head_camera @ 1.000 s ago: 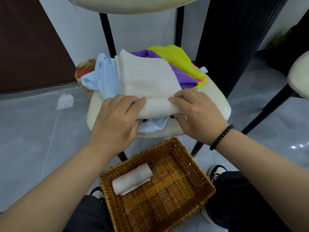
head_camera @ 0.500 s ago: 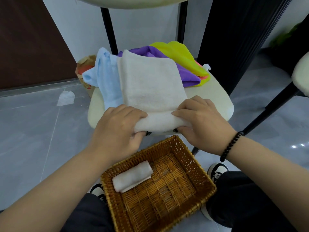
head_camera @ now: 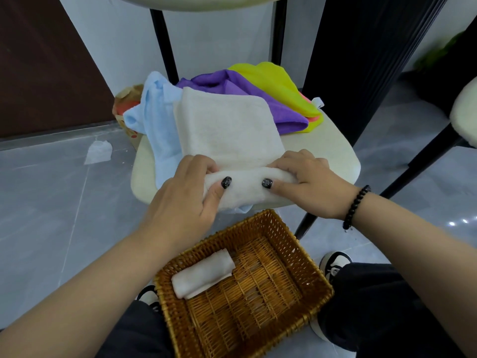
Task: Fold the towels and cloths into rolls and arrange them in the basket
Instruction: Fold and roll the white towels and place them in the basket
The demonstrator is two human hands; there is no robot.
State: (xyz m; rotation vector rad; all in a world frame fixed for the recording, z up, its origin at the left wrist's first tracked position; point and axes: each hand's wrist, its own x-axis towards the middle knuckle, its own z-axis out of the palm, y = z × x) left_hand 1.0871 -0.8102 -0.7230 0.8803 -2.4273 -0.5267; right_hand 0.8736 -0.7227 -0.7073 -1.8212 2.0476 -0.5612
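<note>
White towel (head_camera: pixel 227 130): lies on the chair seat (head_camera: pixel 333 151) over a light blue cloth (head_camera: pixel 160 120); near edge turned into a roll, far part flat.
Handling: judged soft, light, limp; the roll will likely slacken unless pinned at both ends.
Left hand (head_camera: pixel 185 200): fingers curled over the roll's left end, thumb beneath.
Right hand (head_camera: pixel 307 184): grips the right end the same way.
Queue: purple cloth (head_camera: pixel 260 99) and yellow cloth (head_camera: pixel 278 83) heaped behind.
Wicker basket (head_camera: pixel 291 239): on the floor, just below the seat; one rolled white towel (head_camera: pixel 204 275) at its left.
Room: grey tiled floor (head_camera: pixel 51 202), paper scrap (head_camera: pixel 98 152), black chair legs.
</note>
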